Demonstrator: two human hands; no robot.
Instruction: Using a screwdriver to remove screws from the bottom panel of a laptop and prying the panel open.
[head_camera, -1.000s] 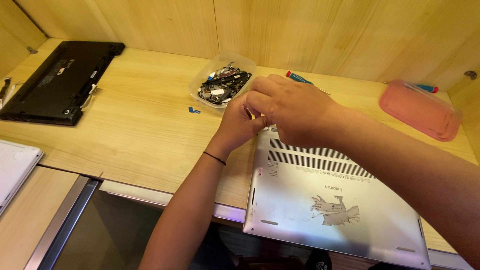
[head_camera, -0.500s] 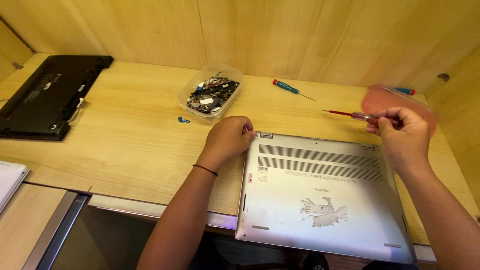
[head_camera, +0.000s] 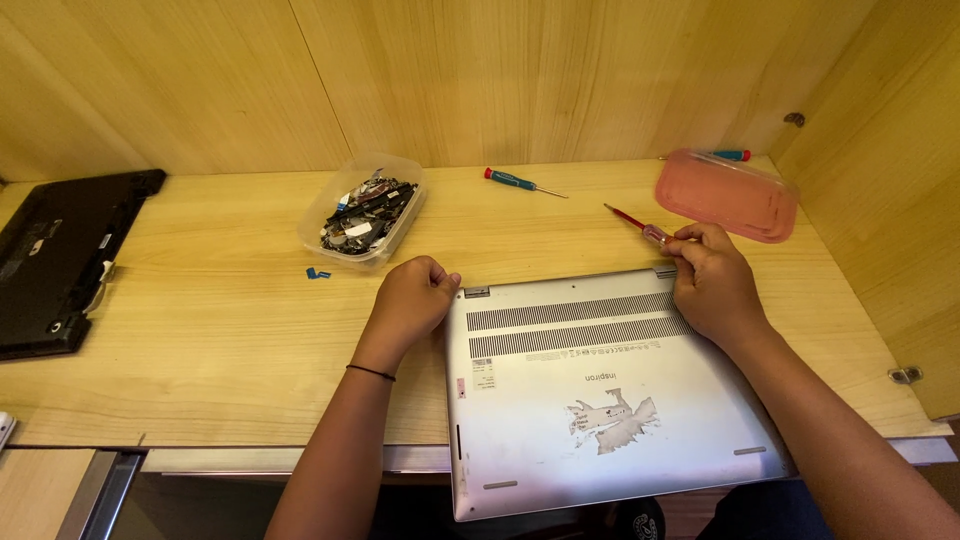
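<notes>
A silver laptop (head_camera: 590, 400) lies upside down on the wooden desk (head_camera: 220, 340), its vent slots facing up. My left hand (head_camera: 412, 300) is curled into a fist at the laptop's far left corner, beside the hinge. My right hand (head_camera: 710, 280) rests at the far right corner and holds a red-handled screwdriver (head_camera: 632, 222) whose thin shaft points away to the upper left.
A clear plastic tub (head_camera: 362, 222) of small parts stands behind my left hand, with a small blue piece (head_camera: 318, 273) beside it. A blue-handled screwdriver (head_camera: 520, 182) lies further back. A pink lidded box (head_camera: 728, 196) is at the back right, a black laptop base (head_camera: 55, 255) at the far left.
My right hand left the laptop's far left corner, swung right with the red screwdriver and came down to the far right corner. My left hand stayed at the left corner.
</notes>
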